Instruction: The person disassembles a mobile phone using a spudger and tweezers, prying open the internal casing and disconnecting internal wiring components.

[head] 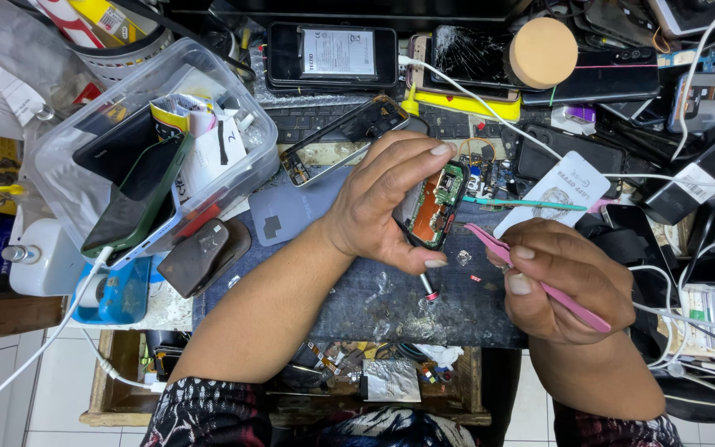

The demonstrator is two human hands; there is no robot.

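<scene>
**Opened phone held over mat, tweezers at its edge**

The phone, back off w/ orange and green boards showing, sat tilted in the left hand, just above the dark mat at the bench centre. Thumb pressed under its lower end, fingers curled over the top edge; a firm clamp on the phone. The right hand pinched pink tweezers between thumb and forefinger, tips pointing up-left and ending just beside the phone's lower right side; contact couldn't be told. Whether the tweezer tips held anything was too small to see.

On the mat just below the phone lay a small screwdriver w/ a red band, near a few tiny loose bits. A teal tool lay just right of the phone, next to a white card. Left of the mat a clear tub held phones and paper. Further back: a bare frame, a phone w/ cracked glass, a round cork-coloured disc. White cables ran across the right side, well apart from the hands.
</scene>
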